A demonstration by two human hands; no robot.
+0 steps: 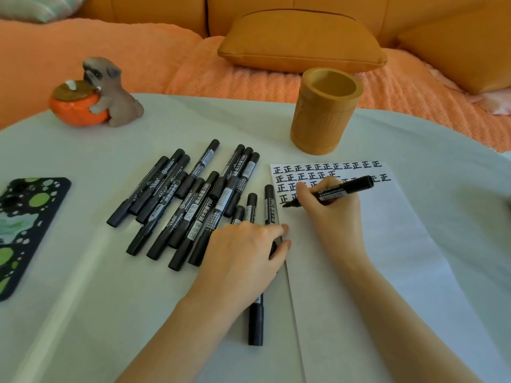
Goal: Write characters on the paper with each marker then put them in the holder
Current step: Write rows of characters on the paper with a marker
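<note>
A person's right hand (329,214) grips a black marker (331,193), fingers curled round the barrel, the tip touching the paper (373,244) at the start of the fourth row of characters (326,168). The left hand (243,250) lies flat with fingers nearly straight on the paper's left edge and over several of the loose markers (193,200) heaped just beside it on the worktop (83,313).

The bamboo holder (326,111) stands upright just beyond the paper's top edge. As far as its mouth shows, it holds no marker, so most of the task appears to be ahead.

Risks from here: the writing hand rests on the sheet and could drag across wet ink and smear the rows. Should the left hand lift, the paper may slide under the stroke. Markers in the heap overlap and could roll if nudged, and a used one set back among them would be hard to pick out. A careless reach could tip the holder.

A phone (25,230), a dog figurine (110,92) and a cushion (301,42) lie further off.
</note>
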